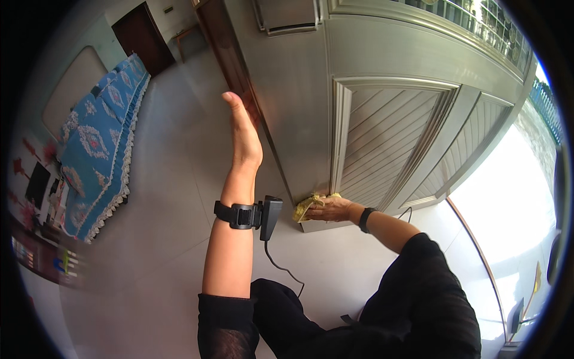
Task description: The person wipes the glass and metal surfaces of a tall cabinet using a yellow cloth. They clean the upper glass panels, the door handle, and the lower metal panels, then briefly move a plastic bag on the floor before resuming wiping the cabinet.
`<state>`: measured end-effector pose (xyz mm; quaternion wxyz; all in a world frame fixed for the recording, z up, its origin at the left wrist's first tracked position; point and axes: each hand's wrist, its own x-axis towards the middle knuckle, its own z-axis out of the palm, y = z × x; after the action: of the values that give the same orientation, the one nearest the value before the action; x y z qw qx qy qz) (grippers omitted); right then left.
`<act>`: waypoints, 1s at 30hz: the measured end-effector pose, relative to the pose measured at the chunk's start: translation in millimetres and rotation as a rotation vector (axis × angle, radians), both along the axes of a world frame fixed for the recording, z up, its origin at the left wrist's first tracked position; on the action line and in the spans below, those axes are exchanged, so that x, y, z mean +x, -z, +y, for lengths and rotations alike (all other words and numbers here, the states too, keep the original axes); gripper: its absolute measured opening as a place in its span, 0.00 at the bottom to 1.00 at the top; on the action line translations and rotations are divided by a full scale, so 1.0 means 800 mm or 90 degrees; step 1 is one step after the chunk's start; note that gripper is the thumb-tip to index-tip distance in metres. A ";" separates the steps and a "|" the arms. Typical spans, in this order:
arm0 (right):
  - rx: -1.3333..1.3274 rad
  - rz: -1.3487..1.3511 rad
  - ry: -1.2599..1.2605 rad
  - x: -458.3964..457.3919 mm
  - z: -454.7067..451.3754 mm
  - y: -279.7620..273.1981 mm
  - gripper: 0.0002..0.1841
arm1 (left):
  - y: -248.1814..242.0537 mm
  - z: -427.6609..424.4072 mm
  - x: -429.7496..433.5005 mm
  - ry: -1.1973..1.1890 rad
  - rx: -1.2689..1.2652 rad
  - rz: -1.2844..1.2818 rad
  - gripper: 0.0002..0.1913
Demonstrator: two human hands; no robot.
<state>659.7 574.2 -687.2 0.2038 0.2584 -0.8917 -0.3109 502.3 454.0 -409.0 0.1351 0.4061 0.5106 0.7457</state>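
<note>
My right hand (334, 209) presses a yellow cloth (308, 208) against the lower corner of a grey metal door (287, 89). The cloth is bunched under the fingers and spreads past them on the left. Raised along the door's free edge is my left hand (244, 130), thumb apart and pointing away. Its other fingers are mostly hidden behind the thumb; whether they touch the door's edge I cannot tell. The door has a recessed panel (385, 143) with slanted grooves. A black strap with a device (270, 217) sits on my left forearm, its cable hanging down.
Pale floor tiles (179, 179) run under the door. On the left stands a sofa (103, 148) under a blue floral cover with lace trim. A brown door (142, 39) and a small wooden table (184, 38) are at the back. Bright outdoor ground (506, 179) lies to the right.
</note>
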 end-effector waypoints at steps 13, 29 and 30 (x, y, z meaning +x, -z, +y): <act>-0.238 0.520 0.003 0.033 0.014 -0.433 0.22 | 0.002 0.001 0.004 -0.173 0.019 -0.037 0.49; -0.418 0.956 0.199 0.341 0.291 -0.462 0.24 | -0.009 -0.013 -0.020 -0.366 0.091 -0.019 0.44; -0.454 0.974 0.229 0.368 0.313 -0.464 0.25 | -0.009 -0.013 -0.020 -0.362 0.090 -0.013 0.44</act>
<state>954.1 825.0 -316.1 0.7651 -0.2467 -0.5808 -0.1282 486.2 443.7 -401.9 -0.1023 0.2475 0.5494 0.7915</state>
